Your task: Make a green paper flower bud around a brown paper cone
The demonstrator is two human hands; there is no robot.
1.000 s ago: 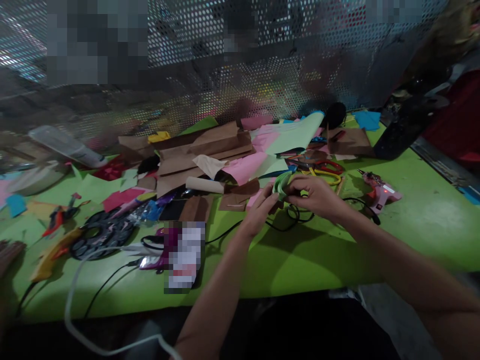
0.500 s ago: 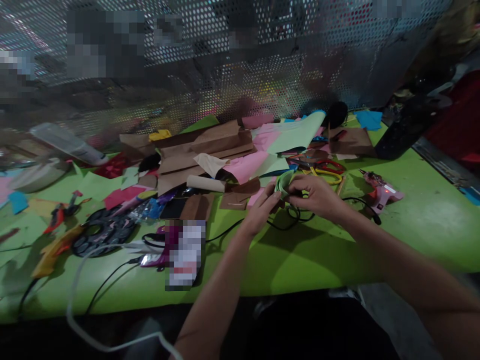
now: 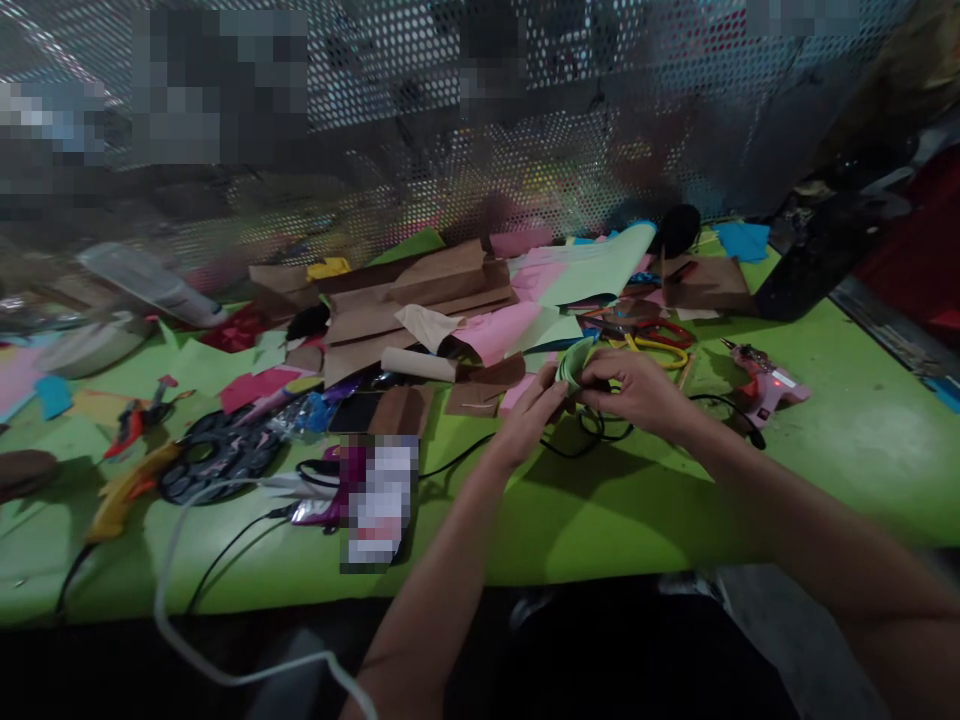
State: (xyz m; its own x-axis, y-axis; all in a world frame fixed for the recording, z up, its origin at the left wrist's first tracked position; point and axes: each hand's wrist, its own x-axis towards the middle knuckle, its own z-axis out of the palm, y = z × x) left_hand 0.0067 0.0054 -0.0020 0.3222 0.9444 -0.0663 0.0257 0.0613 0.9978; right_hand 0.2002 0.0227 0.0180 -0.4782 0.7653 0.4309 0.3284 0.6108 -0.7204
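Observation:
Between my two hands is a curled, layered strip of light green paper (image 3: 574,362), held a little above the table. My left hand (image 3: 531,415) pinches it from the left with the fingers closed. From the right, my right hand (image 3: 634,388) grips its other edge, thumb and fingers pressed together. Just behind my right hand lie scissors with yellow handles (image 3: 660,350) and another pair with red handles (image 3: 666,330). A black cable (image 3: 570,452) runs along the table below my hands. To the right rests a pink glue gun (image 3: 772,385) with a lit red light.
Brown paper (image 3: 420,290), pink paper (image 3: 495,335) and light green sheets (image 3: 600,270) are heaped at the back. A yellow glue gun (image 3: 131,490), a black round tray (image 3: 221,455) and a phone-like blurred item (image 3: 381,500) lie left. A dark bottle (image 3: 817,255) leans back right.
The view has shifted slightly, so things on the table appear a little further right. My hands keep hold of the green paper strip. More of a brown rounded shape shows at the left edge.

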